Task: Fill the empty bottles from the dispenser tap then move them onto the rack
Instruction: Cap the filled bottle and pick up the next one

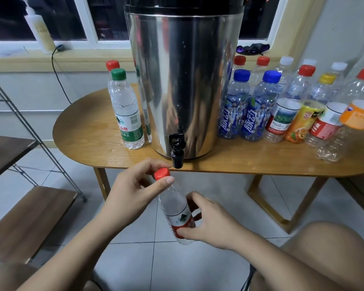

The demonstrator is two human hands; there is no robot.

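Home room, not a lab or shop. Oval wooden table on a white tiled floor; pump lotion bottle on the windowsill, night outside.

table: wooden, oval, beyond the fingers | dispenser: steel, centre, tap overhanging front edge just above the fingertips | green-capped bottle: left of it | mixed bottles: clustered right
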